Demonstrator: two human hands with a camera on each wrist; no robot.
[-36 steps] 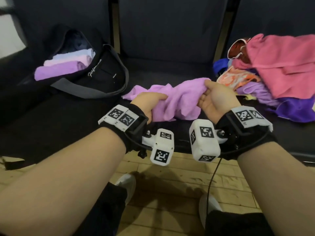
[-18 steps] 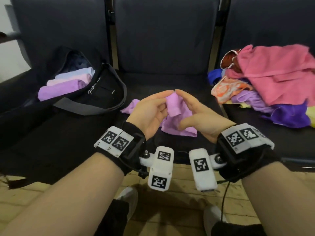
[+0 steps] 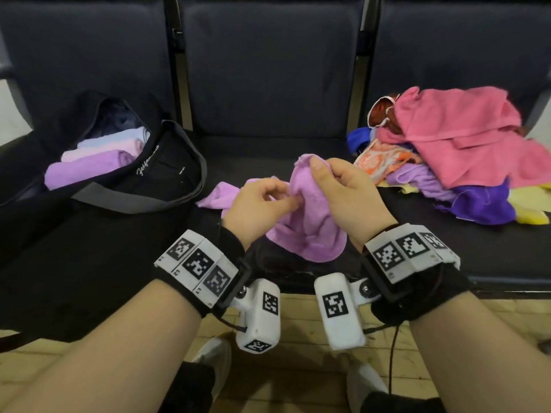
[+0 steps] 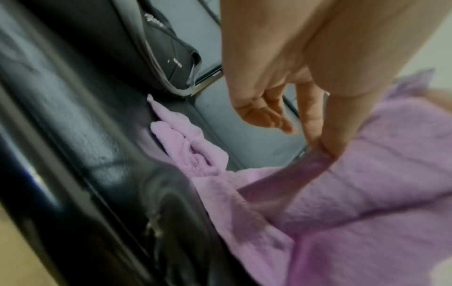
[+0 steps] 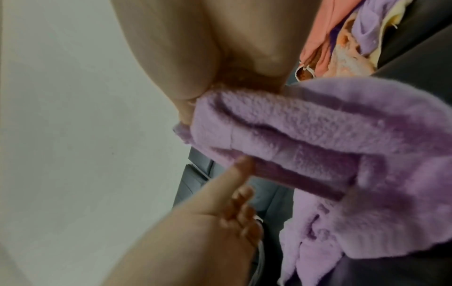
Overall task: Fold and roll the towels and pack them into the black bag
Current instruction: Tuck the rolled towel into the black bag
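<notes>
Right hand [image 3: 348,201] pinching lilac towel [image 3: 310,222] corner at 12 o'clock, left hand [image 3: 256,210] pinching its edge, black bag [image 3: 167,177] lying open at 10 o'clock, towel pile [image 3: 453,150] sitting at 2 o'clock

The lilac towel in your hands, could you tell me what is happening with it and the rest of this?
A person is sorting out a lilac towel over the dark seat. The right hand pinches its top edge and lifts it; the left hand pinches the edge just below. It is still crumpled, not yet folded. Three rolled towels already sit in the open black bag, and a pile of unfolded towels waits at the right.
</notes>
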